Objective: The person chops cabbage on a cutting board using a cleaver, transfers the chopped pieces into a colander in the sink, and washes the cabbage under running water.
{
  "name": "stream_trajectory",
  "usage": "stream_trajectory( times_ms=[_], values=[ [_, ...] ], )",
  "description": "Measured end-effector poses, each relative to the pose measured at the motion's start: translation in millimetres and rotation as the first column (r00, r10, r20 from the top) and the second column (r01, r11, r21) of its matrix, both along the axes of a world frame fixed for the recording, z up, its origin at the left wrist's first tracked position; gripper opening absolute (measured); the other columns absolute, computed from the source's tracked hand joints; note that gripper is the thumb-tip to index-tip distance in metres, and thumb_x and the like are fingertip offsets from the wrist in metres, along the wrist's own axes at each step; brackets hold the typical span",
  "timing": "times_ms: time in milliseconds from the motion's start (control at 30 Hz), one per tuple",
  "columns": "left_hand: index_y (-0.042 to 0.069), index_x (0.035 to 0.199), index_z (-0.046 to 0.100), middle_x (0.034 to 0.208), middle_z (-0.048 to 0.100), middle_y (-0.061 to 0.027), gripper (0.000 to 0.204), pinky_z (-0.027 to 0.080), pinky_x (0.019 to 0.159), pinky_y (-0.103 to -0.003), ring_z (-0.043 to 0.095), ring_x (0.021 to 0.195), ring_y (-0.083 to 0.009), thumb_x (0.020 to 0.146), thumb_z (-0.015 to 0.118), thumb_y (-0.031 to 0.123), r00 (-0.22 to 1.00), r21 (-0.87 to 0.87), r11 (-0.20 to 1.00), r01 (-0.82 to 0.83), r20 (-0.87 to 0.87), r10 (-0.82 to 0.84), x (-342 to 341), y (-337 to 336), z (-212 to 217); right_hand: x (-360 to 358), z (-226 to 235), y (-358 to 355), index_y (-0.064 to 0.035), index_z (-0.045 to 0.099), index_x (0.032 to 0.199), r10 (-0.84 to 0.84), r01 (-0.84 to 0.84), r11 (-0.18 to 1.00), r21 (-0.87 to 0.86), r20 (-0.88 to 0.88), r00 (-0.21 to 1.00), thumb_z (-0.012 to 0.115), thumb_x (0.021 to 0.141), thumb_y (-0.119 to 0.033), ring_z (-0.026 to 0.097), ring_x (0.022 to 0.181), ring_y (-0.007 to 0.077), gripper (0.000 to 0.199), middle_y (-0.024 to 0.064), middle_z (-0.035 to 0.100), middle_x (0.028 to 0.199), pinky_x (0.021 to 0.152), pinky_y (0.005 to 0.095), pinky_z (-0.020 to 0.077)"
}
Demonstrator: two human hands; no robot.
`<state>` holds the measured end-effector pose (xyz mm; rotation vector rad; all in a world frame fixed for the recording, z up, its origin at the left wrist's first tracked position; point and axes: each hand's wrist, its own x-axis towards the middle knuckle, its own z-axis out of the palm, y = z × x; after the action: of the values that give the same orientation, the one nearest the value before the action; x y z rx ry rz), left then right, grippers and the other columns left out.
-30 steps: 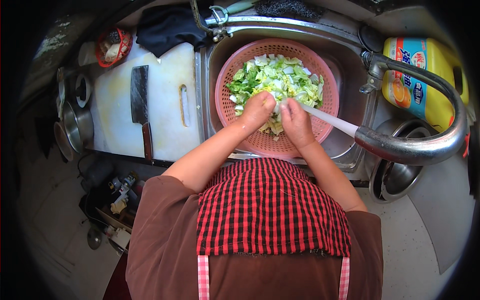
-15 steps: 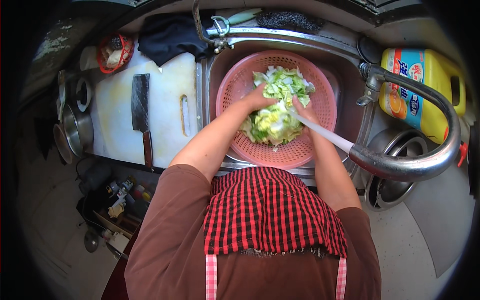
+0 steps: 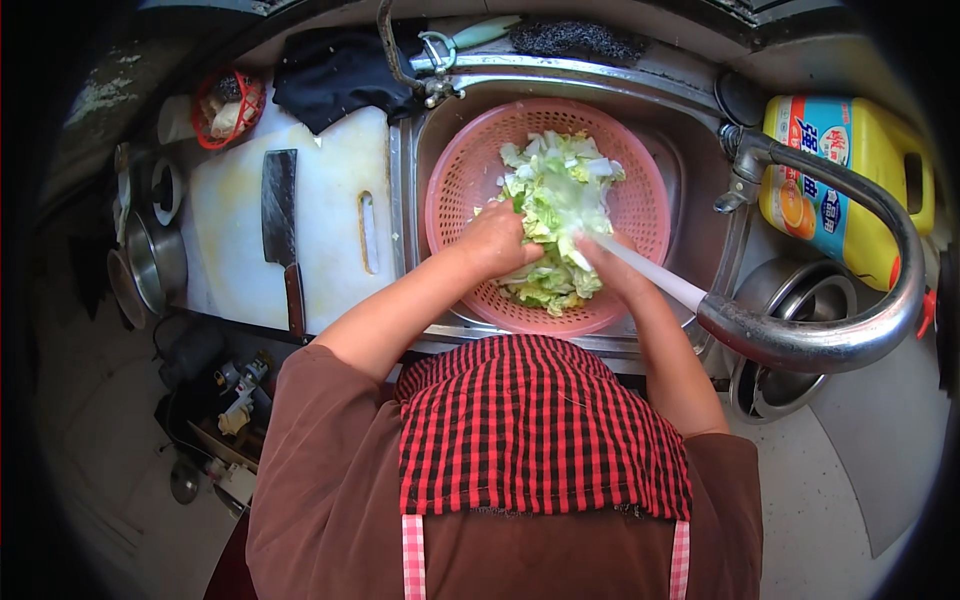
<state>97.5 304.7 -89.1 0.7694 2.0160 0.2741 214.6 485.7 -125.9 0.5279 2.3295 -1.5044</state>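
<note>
Chopped pale-green cabbage (image 3: 560, 185) is heaped in a pink perforated colander (image 3: 648, 215) inside the metal sink. A white stream of water (image 3: 655, 278) pours from the curved metal faucet (image 3: 800, 335) onto the leaves. On the left side of the heap, my left hand (image 3: 492, 243) curls its fingers into the cabbage, thumb pointing right. My right hand (image 3: 612, 265) is at the heap's right side, its fingertips against the leaves. The water stream crosses in front of my right hand and hides part of its fingers.
Left of the sink, a cleaver (image 3: 281, 215) lies on a white cutting board (image 3: 335, 190). A red basket (image 3: 230, 110) stands behind the board. To the right are a yellow jug (image 3: 880, 180) and metal bowls (image 3: 775, 285). A black cloth (image 3: 345, 75) lies at the back.
My left hand has moved left and down, and my right hand slightly down. The gathered cabbage has spread out under the water between them.
</note>
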Motion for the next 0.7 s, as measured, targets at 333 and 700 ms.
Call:
stream_trajectory(
  times_ms=[333, 700],
  values=[
    [0.012, 0.136, 0.036, 0.13, 0.044, -0.0223, 0.065, 0.036, 0.101, -0.044, 0.047, 0.116, -0.0348, 0.078, 0.06, 0.031, 0.988, -0.035, 0.993, -0.115, 0.101, 0.118, -47, 11, 5, -12, 25, 27, -0.0102, 0.046, 0.127, -0.11, 0.135, 0.929, -0.345, 0.091, 0.99, 0.058, 0.08, -0.027, 0.055, 0.1, 0.0294, 0.051, 0.0156, 0.057, 0.111, 0.088, 0.034, 0.0429],
    [0.001, 0.13, 0.041, 0.125, 0.05, -0.0172, 0.071, 0.04, 0.097, -0.036, 0.051, 0.112, -0.0315, 0.075, 0.061, 0.042, 0.885, -0.11, 0.916, -0.387, 0.236, 0.402, -44, 51, -84, -48, -104, 20, -0.0105, 0.053, 0.113, -0.393, 0.35, 0.917, 0.191, 0.279, 0.876, 0.053, 0.084, -0.02, 0.057, 0.094, 0.0276, 0.031, 0.0122, 0.06, 0.103, 0.081, 0.0359, 0.0455]
  ],
)
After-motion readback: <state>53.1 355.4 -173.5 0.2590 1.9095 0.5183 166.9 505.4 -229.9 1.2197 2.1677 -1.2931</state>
